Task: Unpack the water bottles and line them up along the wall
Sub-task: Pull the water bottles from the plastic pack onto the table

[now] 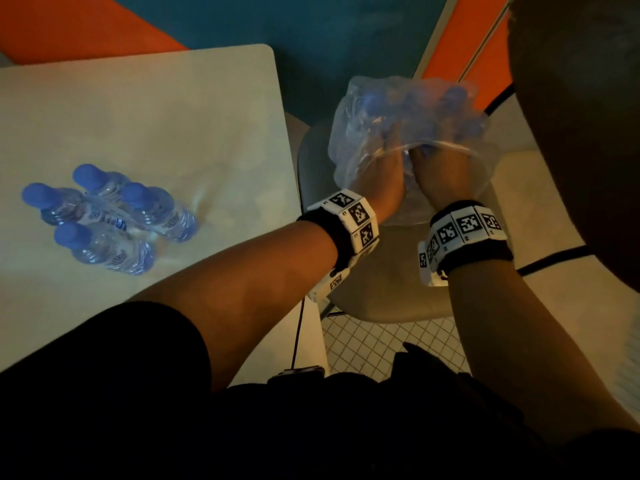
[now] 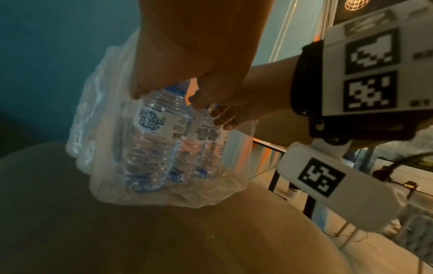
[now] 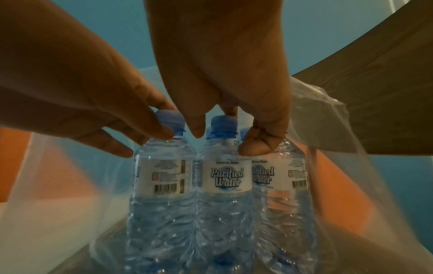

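Note:
A torn clear plastic wrap [image 1: 367, 109] holding several blue-capped water bottles [image 3: 225, 185] sits on a chair seat [image 1: 391, 299]. Both my hands reach into its opening. My left hand [image 1: 388, 157] grips the cap and neck of the left bottle [image 3: 161, 178], its fingers [image 3: 150, 126] curled round the cap. My right hand [image 1: 436, 161] holds the middle bottle by the neck, with fingers [image 3: 255, 148] curled beside its cap [image 3: 223, 122]. More bottles stand behind these, partly hidden. Several unpacked bottles [image 1: 104, 216] stand in a cluster on the table [image 1: 173, 116].
The pale table stands left of the chair, its far edge by a teal and orange wall [image 1: 329, 29]. A dark round shape [image 1: 581, 133] fills the right edge. Tiled floor [image 1: 381, 341] shows below the chair. A cable [image 1: 298, 327] hangs at the table's edge.

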Action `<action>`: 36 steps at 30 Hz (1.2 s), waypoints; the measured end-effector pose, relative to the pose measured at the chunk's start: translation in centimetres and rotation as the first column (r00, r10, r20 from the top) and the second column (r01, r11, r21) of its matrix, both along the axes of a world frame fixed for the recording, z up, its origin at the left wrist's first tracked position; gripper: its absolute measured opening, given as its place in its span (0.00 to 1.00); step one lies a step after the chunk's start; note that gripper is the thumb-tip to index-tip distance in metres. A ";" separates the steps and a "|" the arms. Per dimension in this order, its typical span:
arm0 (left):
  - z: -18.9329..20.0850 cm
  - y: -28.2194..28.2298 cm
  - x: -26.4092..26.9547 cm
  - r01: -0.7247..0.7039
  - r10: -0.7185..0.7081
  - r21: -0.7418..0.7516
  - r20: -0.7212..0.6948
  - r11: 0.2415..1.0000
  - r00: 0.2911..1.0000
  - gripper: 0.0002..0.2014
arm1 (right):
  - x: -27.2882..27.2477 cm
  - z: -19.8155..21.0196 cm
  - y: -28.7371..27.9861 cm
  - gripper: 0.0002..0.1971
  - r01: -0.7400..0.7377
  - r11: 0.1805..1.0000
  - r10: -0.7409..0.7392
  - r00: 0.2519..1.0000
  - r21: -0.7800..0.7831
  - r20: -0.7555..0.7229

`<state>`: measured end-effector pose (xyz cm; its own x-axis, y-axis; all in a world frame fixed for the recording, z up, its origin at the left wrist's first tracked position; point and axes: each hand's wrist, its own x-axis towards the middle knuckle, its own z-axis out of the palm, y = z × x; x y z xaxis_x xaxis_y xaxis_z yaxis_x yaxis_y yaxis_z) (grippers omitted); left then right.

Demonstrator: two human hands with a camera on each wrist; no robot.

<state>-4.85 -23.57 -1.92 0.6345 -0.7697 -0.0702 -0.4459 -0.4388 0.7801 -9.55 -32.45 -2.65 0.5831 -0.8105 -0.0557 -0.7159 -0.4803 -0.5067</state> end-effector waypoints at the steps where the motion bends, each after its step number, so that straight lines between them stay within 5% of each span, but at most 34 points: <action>1: -0.1 -0.1 0.5 -0.007 0.007 -0.004 0.014 1.000 1.000 0.25 | 0.2 -0.1 -0.1 0.22 0.025 1.000 -0.025 1.000 0.005 0.000; 5: -1.4 0.4 0.5 0.114 -0.139 0.097 0.318 0.989 0.938 0.10 | 0.3 -0.3 0.1 0.22 0.088 0.995 -0.086 0.994 0.036 -0.063; 8: -2.1 0.9 0.2 0.089 -0.071 -0.056 0.263 0.994 0.962 0.09 | -0.4 -0.7 0.3 0.15 0.070 0.995 -0.071 0.997 0.072 0.006; 11: -0.8 1.8 -0.4 0.182 -0.215 0.127 0.346 0.975 0.913 0.10 | -1.5 -1.0 0.9 0.03 0.047 0.995 -0.060 0.986 0.086 0.152; 14: -0.2 2.9 -0.7 0.237 -0.241 0.044 0.223 0.970 0.945 0.07 | -2.6 -0.4 2.3 0.10 0.090 0.985 -0.132 0.940 0.145 0.314; 18: 1.6 5.3 -1.3 0.207 -0.187 -0.053 0.261 0.977 0.947 0.11 | -3.6 1.4 3.6 0.15 0.100 0.992 -0.121 0.938 0.079 0.325; 22: 3.9 9.2 -0.7 0.106 -0.102 -0.001 0.243 0.994 0.965 0.14 | -4.4 4.5 5.1 0.18 -0.081 0.997 0.081 0.996 -0.003 0.034; 27: 6.5 16.4 1.5 0.078 -0.102 0.092 0.302 0.993 0.948 0.10 | -3.4 7.8 9.6 0.12 -0.343 0.923 0.373 0.909 0.176 -0.187; 31: 5.4 22.2 3.1 -0.114 0.077 0.264 0.146 0.958 0.986 0.16 | 0.1 7.8 14.3 0.10 -0.505 0.788 0.574 0.810 0.353 -0.122; 36: 2.5 28.6 5.5 -0.321 0.299 0.372 0.118 0.871 0.947 0.19 | 5.1 4.8 21.5 0.15 -0.640 0.682 0.683 0.730 0.354 0.005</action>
<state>0.67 5.01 0.57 0.8473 -0.4538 -0.2760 -0.2751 -0.8195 0.5028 -4.42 -10.98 2.14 0.9315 -0.1396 -0.3358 -0.3359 -0.6839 -0.6476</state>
